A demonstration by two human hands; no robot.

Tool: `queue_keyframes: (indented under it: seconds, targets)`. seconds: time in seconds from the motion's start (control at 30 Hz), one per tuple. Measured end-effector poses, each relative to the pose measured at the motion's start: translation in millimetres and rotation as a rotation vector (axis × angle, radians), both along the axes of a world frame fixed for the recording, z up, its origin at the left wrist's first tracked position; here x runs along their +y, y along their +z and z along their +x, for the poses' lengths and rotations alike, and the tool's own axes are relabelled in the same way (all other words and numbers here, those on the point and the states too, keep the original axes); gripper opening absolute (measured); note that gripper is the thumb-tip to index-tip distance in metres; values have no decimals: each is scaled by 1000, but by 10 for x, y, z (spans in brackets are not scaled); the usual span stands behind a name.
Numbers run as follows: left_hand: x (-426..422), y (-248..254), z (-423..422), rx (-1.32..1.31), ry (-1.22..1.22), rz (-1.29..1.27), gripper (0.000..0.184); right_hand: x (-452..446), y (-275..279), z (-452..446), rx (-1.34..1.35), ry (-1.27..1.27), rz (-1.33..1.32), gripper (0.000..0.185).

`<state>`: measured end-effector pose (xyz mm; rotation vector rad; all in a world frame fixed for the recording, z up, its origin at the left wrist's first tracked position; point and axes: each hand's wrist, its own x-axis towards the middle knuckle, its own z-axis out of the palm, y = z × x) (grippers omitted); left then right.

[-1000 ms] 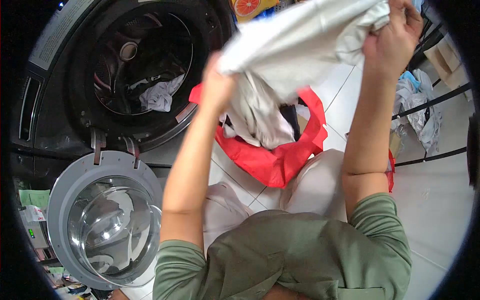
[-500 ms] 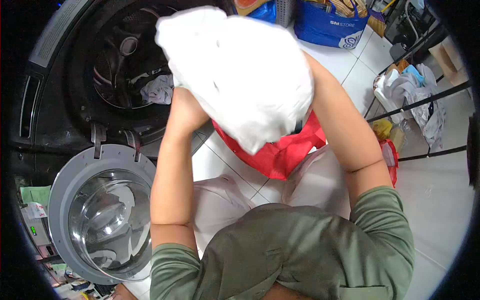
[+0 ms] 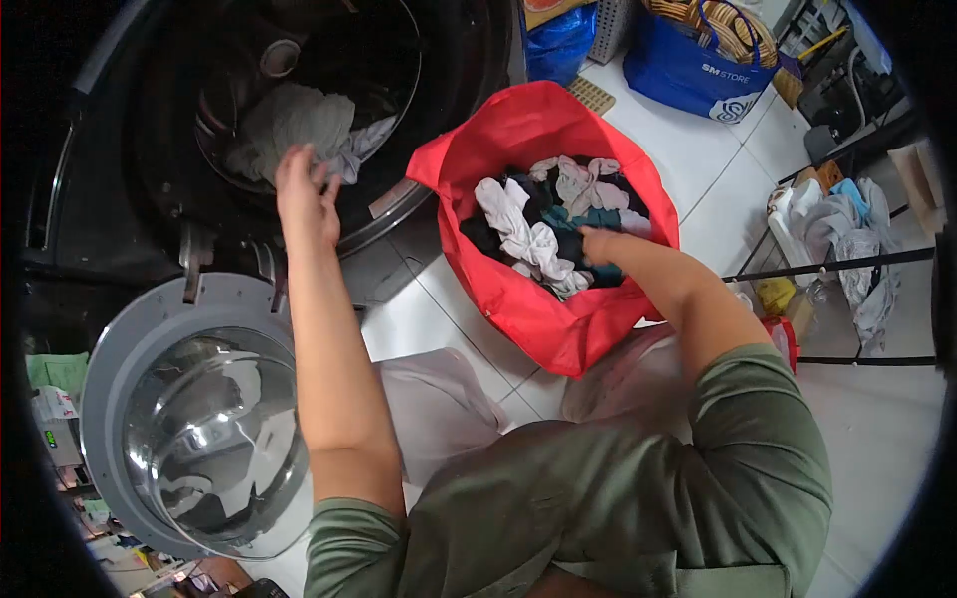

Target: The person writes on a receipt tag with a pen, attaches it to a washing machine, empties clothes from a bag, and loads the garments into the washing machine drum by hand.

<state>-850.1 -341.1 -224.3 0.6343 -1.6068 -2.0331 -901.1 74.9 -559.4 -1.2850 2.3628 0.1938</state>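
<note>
Pale grey cloth (image 3: 297, 128) lies in the washer drum (image 3: 219, 115) at upper left beside our left hand (image 3: 307, 194), its grip loosely spread, while our right hand (image 3: 604, 246) reaches into clothes (image 3: 518, 229) in the red bag (image 3: 548, 337) near centre, grip unclear to us.

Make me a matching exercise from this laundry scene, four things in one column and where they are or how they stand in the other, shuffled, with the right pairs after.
Column one
1. Left hand
2. Right hand
3. Washer door
4. SM Store bag

Column two
A. Blue, standing on the tiled floor
B. At the mouth of the drum
C. Swung open
D. At the clothes inside the red bag

Right pairs: 1-B, 2-D, 3-C, 4-A
</note>
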Motion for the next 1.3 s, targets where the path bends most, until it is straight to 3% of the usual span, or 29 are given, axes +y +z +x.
queue_keyframes:
  seconds: [0.07,0.1,0.17,0.2,0.23,0.3,0.4,0.47,0.5,0.53,0.6,0.63,0.73,0.77,0.8,0.87,0.93,1.0,1.07,1.13,1.17,1.2,1.27,1.3]
  targets:
    - [-22,-86,52,-184,-141,88,53,-226,66,-157,-102,-411,129,28]
    - [-103,-96,37,-147,-149,124,51,-241,193,-276,-29,-174,317,30]
    - [-212,-93,21,-83,-154,80,47,-349,1209,-419,-549,-201,342,22]
    - [-213,-60,27,-51,-143,4,46,-294,1656,-443,-723,-395,122,17]
    - [-205,-26,39,-30,-150,-17,43,-202,2034,-417,-660,-415,-87,15]
    - [-130,25,35,20,-175,38,39,-76,2813,-270,-890,-529,-699,18]
    - [81,71,74,99,-310,12,36,-71,3671,-3,-837,-579,-1140,17]
    - [341,145,142,101,-423,-13,34,-131,3737,26,-798,-615,-1463,15]
    - [454,159,168,88,-476,-59,33,-134,3649,-49,-713,-640,-1371,15]
    - [524,169,191,74,-526,-105,32,-152,3604,-68,-589,-638,-1071,18]
    - [594,93,180,27,-569,-220,30,-261,3404,-65,-798,-689,-1070,20]
    - [621,92,184,4,-572,-262,30,-269,3390,-112,-748,-693,-1127,20]
    - [655,66,219,-23,-549,-253,30,-361,3409,-94,-921,-555,-1507,21]
    - [670,86,196,-13,-540,-234,30,-419,3390,-4,-1136,-454,-1493,23]
    - [673,94,178,-10,-530,-221,30,-517,3373,159,-1195,-368,-1411,30]
    - [661,66,163,-6,-506,-188,30,-495,2896,-17,-1094,-352,-908,43]
    - [646,63,147,2,-496,-189,30,-549,2100,-9,-486,-143,-505,60]
    - [647,65,186,-1,-491,-205,30,-532,1557,367,-186,-159,-135,51]
    - [652,112,201,-4,-505,-251,30,-581,1203,431,-79,-120,169,38]
    - [589,113,220,30,-627,-313,43,-776,1879,174,-128,-262,93,28]
    - [585,118,248,83,-689,-329,49,-745,2021,0,-195,-271,-296,22]
    - [592,115,256,141,-752,-349,55,-787,2446,-47,-152,-86,-613,20]
    - [697,1,201,235,-924,-401,81,-989,3471,323,-451,-344,-906,16]
    - [791,-30,198,171,-1039,-517,84,-1109,3669,408,-520,-318,-1182,15]
